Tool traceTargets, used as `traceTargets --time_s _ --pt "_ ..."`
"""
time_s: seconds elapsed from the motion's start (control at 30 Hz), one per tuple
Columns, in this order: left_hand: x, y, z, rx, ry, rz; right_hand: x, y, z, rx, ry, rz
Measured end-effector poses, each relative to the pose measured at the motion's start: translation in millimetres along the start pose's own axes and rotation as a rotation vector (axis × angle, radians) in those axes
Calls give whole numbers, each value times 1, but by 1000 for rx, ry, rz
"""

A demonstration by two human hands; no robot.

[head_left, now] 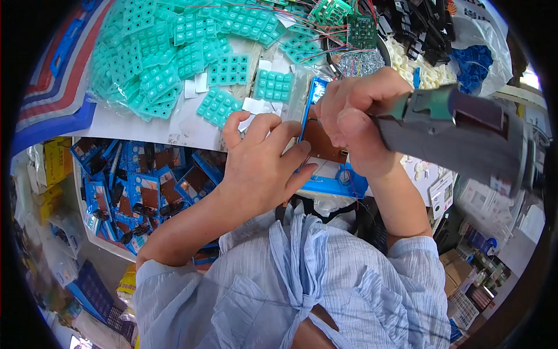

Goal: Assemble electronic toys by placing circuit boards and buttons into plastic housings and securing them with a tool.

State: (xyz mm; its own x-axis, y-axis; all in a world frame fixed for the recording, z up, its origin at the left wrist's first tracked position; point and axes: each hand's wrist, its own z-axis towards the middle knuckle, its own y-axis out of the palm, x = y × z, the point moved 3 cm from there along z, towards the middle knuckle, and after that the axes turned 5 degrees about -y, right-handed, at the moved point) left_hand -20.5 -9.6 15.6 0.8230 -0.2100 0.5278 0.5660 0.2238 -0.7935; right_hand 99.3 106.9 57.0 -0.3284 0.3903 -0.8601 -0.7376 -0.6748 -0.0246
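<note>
A blue plastic case (334, 185) with a brown circuit board (324, 142) in it lies in front of me. My left hand (258, 157) is at the case's left edge, its thumb and index finger bent against it and the other fingers spread over the white surface. My right hand (363, 116) is wrapped round a grey electric screwdriver (453, 128), which tilts up toward the camera. Its thin bit reaches the board's upper left, partly hidden by my fingers.
Teal number keypads (163, 64) are heaped at the far left. Several blue cases with boards (136, 195) fill a bin at the lower left. Wired green circuit boards (361, 32), cream plastic parts (430, 72) and black parts (415, 26) lie at the far right.
</note>
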Motion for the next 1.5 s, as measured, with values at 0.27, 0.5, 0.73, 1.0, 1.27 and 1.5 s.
traceTargets --time_s 0.27,0.5,0.73,1.0,1.27,1.5 --pt "10 -5 -12 -116 6 -200 -37 -54 16 -18 -158 214" --pt "18 -9 -1 -165 203 -107 -123 -101 -41 511 -458 -895" --pt "13 1 4 -116 88 -412 -33 -42 -73 -98 332 -463" --pt "20 1 15 -185 -64 -417 -32 -20 -68 -243 234 -505" --pt "21 -4 7 -210 -349 -581 -32 -21 -83 -167 36 -763" --pt "8 6 0 -679 -914 -1161 -29 -18 -96 -99 -88 -835"
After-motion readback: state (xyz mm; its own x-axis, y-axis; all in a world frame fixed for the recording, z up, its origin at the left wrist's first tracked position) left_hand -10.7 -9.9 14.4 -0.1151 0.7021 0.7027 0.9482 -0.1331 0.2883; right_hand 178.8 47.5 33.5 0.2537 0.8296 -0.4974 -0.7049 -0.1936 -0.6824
